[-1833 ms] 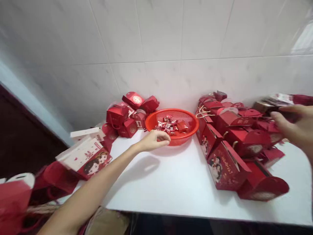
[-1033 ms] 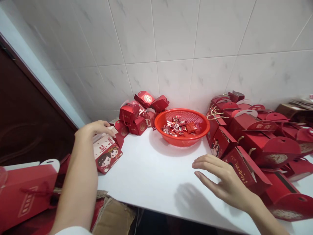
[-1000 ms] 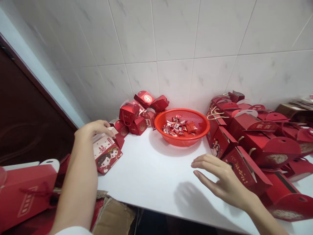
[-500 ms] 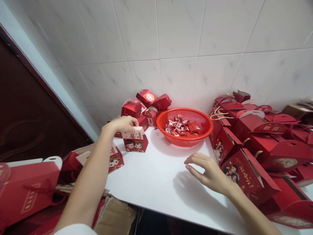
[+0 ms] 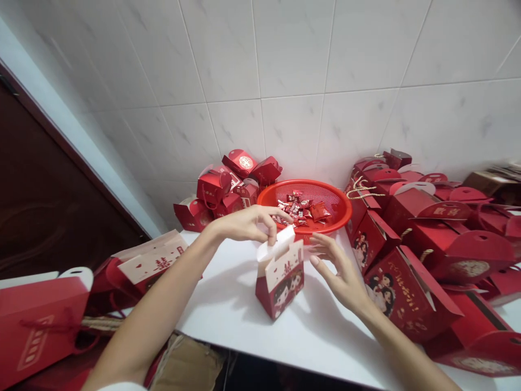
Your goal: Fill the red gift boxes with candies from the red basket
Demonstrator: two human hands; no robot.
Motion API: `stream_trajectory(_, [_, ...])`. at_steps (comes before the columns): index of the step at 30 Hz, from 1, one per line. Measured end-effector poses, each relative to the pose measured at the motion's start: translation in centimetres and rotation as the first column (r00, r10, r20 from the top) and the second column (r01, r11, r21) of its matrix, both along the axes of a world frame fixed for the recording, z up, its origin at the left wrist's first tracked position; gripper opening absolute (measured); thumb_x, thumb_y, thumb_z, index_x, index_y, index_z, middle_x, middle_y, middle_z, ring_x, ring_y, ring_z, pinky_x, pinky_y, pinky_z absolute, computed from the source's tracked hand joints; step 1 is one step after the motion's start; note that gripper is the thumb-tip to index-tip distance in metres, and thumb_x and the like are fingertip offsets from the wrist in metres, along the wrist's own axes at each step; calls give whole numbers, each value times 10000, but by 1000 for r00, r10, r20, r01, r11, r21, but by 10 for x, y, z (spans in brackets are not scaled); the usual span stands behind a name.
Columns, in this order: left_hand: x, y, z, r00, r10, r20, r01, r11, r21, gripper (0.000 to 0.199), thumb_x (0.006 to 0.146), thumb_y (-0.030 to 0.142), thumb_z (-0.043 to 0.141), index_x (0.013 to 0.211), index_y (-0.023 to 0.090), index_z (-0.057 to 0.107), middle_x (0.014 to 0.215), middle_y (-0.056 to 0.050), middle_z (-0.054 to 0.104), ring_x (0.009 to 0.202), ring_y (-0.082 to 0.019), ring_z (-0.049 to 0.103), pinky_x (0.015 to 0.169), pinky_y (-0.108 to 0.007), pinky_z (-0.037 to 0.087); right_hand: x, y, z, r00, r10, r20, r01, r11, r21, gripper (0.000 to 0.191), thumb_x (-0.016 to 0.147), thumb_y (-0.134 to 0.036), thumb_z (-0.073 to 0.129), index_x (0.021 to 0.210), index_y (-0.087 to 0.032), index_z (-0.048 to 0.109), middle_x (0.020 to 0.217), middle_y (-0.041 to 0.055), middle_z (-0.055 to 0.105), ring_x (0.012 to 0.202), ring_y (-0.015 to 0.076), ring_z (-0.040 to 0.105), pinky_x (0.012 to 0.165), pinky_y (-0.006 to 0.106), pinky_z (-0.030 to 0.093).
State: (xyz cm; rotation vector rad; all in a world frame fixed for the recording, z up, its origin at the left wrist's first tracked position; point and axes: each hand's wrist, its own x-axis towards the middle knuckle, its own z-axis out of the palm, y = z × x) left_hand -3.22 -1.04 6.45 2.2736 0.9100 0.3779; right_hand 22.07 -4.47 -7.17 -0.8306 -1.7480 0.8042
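Note:
A small red and white gift box (image 5: 281,288) with cartoon faces and a red character on its front is slightly tilted over the white table. Its top flaps stand partly open. My left hand (image 5: 254,221) grips the box by its white upper flap, fingers curled over the edge. Just right of the box, my right hand (image 5: 337,267) is open, fingers apart and holding nothing. Behind both hands sits a red plastic basket (image 5: 344,209) with several wrapped candies (image 5: 299,209) in it; my left fingers overlap its near rim in the view.
Many red gift boxes (image 5: 443,241) crowd the table's right side. More boxes (image 5: 240,163) are piled against the tiled wall. At left stand a larger red box (image 5: 44,320) and a white-fronted box (image 5: 157,260). A brown cardboard carton (image 5: 189,364) lies below the table's front edge.
My left hand has carried the gift box from the left by the pile to the middle front of the table. My right hand has risen slightly and is now beside the box.

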Motion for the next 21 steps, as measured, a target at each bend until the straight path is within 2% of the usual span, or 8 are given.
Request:
stream_trajectory(3, [15, 0, -9, 998, -32, 53, 31, 999, 23, 176, 748, 85, 637, 686, 200, 755, 1376, -40, 584, 1280, -270, 522, 1049, -347, 414, 0, 1, -2, 997, 17, -74, -19, 1000, -20, 468, 958, -412, 609, 1378, -257, 472, 1389, 116, 570, 1202, 237, 608, 1016, 430, 503])
stream_trajectory(5, [21, 0, -15, 995, -58, 85, 58, 998, 9, 156, 784, 125, 641, 709, 195, 759, 1264, -60, 643, 1172, -244, 587, 999, -330, 448, 1, 0, -1, 991, 76, -114, -78, 997, -13, 432, 960, -386, 617, 1361, -287, 490, 1394, 92, 564, 1254, 230, 572, 1064, 430, 462])
stream_trajectory(7, [24, 1, -21, 992, -86, 95, 92, 994, -63, 172, 801, 141, 609, 780, 192, 772, 1070, -61, 704, 983, -200, 640, 884, -296, 491, 2, -1, 1, 984, 127, -128, -128, 992, 1, 331, 953, -372, 630, 1268, -288, 568, 1361, 78, 584, 1265, 232, 561, 1074, 421, 444])
stream_trajectory(10, [23, 4, -29, 992, -83, 99, 103, 969, -226, 303, 726, 113, 563, 915, 188, 788, 906, -37, 732, 821, -169, 635, 761, -264, 495, 5, -3, 7, 987, 131, -94, -131, 991, 8, 227, 937, -406, 644, 1105, -257, 677, 1318, 86, 614, 1220, 251, 585, 1037, 415, 455])
stream_trajectory(13, [20, 7, -34, 987, -77, 141, 122, 930, -348, 372, 652, 140, 559, 929, 190, 802, 913, -38, 756, 811, -179, 636, 712, -255, 488, 6, -4, 12, 991, 112, -68, -113, 994, 1, 247, 945, -446, 616, 1040, -248, 730, 1173, 82, 692, 1121, 250, 626, 968, 391, 481])
stream_trajectory(16, [22, 10, -39, 974, -96, 205, 175, 893, -415, 359, 631, 165, 566, 886, 209, 815, 927, -34, 773, 820, -185, 635, 701, -251, 487, 5, -5, 15, 991, 104, -85, -107, 994, -32, 271, 959, -454, 588, 975, -234, 745, 966, 61, 732, 924, 218, 662, 849, 343, 507])
stream_trajectory(21, [29, 13, -50, 963, -91, 254, 212, 836, -505, 284, 642, 149, 648, 860, 226, 814, 922, -19, 775, 861, -179, 654, 770, -259, 509, 3, -7, 13, 968, 180, -172, -207, 967, -150, 257, 913, -447, 652, 979, -214, 736, 970, 57, 748, 882, 212, 677, 770, 305, 522])
